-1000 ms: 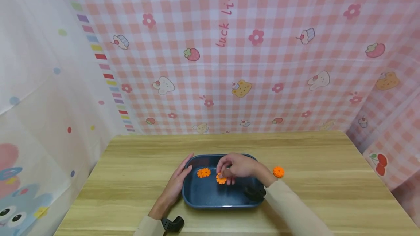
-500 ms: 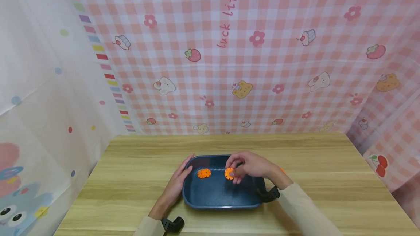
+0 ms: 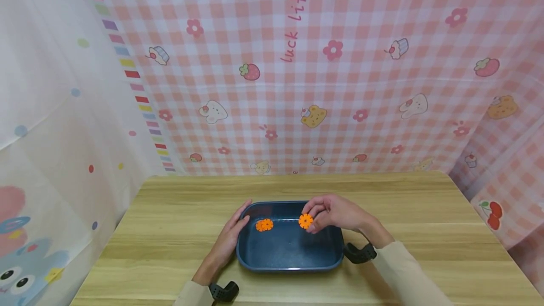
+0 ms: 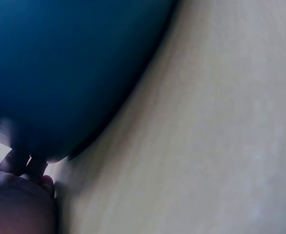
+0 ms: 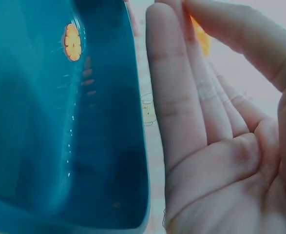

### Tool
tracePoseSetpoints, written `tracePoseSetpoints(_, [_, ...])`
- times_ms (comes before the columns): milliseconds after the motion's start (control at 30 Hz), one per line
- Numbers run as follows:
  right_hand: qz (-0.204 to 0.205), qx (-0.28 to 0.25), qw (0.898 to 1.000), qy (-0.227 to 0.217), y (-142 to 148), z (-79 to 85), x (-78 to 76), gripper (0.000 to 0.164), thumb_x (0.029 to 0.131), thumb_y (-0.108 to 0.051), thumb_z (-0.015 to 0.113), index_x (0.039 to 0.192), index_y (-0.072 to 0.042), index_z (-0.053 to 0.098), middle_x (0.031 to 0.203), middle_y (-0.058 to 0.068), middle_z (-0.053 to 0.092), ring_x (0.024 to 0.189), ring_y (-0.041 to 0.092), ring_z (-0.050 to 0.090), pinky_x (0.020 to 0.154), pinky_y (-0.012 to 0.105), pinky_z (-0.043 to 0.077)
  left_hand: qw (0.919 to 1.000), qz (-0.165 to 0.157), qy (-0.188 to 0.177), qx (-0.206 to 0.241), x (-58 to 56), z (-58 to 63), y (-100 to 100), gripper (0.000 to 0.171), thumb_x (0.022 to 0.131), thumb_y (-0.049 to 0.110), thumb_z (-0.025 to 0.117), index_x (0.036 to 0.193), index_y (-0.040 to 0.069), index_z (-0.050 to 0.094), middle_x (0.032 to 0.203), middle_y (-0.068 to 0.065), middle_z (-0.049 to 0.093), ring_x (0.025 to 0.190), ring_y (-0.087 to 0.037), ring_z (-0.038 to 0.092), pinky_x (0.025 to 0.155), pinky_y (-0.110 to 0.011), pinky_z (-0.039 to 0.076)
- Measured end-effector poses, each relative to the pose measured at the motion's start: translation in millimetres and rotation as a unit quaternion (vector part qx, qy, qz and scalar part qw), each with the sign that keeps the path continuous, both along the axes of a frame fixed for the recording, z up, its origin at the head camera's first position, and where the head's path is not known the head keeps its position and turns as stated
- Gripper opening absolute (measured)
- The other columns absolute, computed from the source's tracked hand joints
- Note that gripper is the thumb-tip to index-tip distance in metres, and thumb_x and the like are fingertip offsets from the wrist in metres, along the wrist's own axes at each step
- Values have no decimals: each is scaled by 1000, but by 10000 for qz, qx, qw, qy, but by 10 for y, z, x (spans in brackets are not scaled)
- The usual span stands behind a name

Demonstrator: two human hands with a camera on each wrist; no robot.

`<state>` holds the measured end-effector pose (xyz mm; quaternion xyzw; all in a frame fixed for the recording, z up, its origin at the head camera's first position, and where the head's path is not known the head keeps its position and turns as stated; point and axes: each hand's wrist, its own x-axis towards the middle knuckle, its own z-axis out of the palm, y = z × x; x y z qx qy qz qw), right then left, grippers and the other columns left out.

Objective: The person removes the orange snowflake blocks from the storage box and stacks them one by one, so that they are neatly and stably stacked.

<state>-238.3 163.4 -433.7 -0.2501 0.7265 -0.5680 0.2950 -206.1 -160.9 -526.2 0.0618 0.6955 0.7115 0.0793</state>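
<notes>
A dark blue rectangular tray [image 3: 293, 268] sits on the table. My left hand [image 3: 229, 235] lies along its left side with extended fingers, the thumb at the rim; the left wrist view shows those fingers against the tray's outer wall [image 4: 74, 73]. Between thumb and fingers my right hand [image 3: 337, 212] pinches an orange notched plastic disc [image 3: 305, 221], held over the tray's right half. In the right wrist view, that disc [image 5: 201, 36] is mostly hidden by the fingers. Inside the tray, toward the back left, orange notched discs [image 3: 264, 225] lie overlapping.
The wooden table [image 3: 170, 230] extends on both sides of the tray. A pink checked cloth [image 3: 272, 107] hangs behind it, and a white printed cloth [image 3: 51, 122] hangs to the left. Black wrist cameras [image 3: 359, 252] stick out near the tray's front corners.
My right hand has moved right and slightly back with the orange disc. The orange discs seen on the table to the right are now hidden behind the right arm. My left hand stays put.
</notes>
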Motion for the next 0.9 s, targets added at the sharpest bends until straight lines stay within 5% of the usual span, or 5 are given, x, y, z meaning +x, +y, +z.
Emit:
tracePoseSetpoints(300, [-52,-480,9987,169,167,-36,8,33,92,-1,64,122,10,56,100,17,70,89,32,71,82,42,59,10000,-30,-19,-58,-5,2,-2,51,106,32,44,155,19,36,163,-1,26,151,-24,15,122,-52,10])
tracePoseSetpoints(533, [-584,-285,9958,648,368,-9,63,36,94,-7,66,125,7,56,96,13,66,73,22,63,64,30,57,10000,-48,-45,-49,-5,2,-3,52,106,34,45,155,21,35,163,-2,25,151,-25,16,122,-52,12])
tracePoseSetpoints(767, [-1116,-129,9902,832,614,-17,126,34,94,-6,65,125,5,58,98,16,61,90,25,67,79,28,58,10000,-44,-83,-20,3,17,1,52,105,36,46,154,23,37,163,-2,25,151,-24,17,122,-51,11])
tracePoseSetpoints(900, [-1421,-6,9851,967,741,-49,165,33,93,-9,68,123,2,61,95,12,57,86,17,62,78,28,57,9999,-35,-93,5,5,14,4,52,104,37,47,153,23,37,163,-2,26,151,-25,16,122,-52,11])
